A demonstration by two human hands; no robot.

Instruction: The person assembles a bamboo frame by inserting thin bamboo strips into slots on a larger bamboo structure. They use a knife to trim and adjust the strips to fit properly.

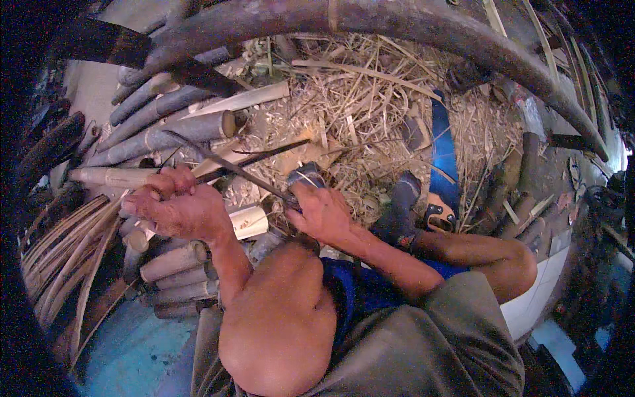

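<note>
My right hand (322,213) is closed round the handle of a knife, in front of my knees. The knife's long, thin, slightly curved blade (228,164) points up and to the left. My left hand (182,206) is to its left, fingers curled round one end of a dark, narrow bamboo strip (268,153). From that hand the strip runs to the right and away from me, crossing the blade. Whether the edge touches the strip I cannot tell. The grip on the strip is partly hidden by the fingers.
A handsaw (443,155) with a blue blade lies by my right foot. Bamboo shavings (357,99) cover the floor ahead. Cut bamboo poles (165,135) lie at left, near a bundle of split strips (73,255). A thick pole (397,26) spans the far side.
</note>
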